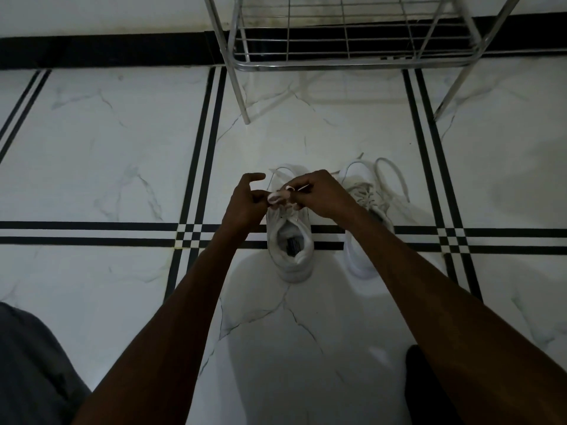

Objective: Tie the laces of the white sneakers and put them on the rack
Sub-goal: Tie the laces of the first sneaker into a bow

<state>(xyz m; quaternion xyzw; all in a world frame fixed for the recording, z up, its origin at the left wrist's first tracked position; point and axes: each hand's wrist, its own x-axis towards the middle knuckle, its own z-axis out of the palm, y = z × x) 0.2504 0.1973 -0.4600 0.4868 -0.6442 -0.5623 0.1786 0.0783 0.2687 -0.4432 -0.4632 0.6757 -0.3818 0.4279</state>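
Two white sneakers sit on the tiled floor, and the tying of the first is under way: both hands meet over the left sneaker (290, 240), directly beneath them. The left hand (245, 204) pinches a small loop of lace (277, 196) between thumb and fingers, with its forefinger lifted free. The right hand (322, 194) is closed around the other lace end and draws it out thin beside the loop. By my reading the bow is half formed, so the next move calls for wrapping the free end round the loop, pushing it through and pulling both sides snug without letting the loop slip.

Just right of the hands, partly under the right forearm, the second sneaker (368, 204) has its laces lying loose and long on the floor, untied. Well beyond the hands stands the metal rack (346, 64), its wire shelf bare where it shows, waiting for the pair
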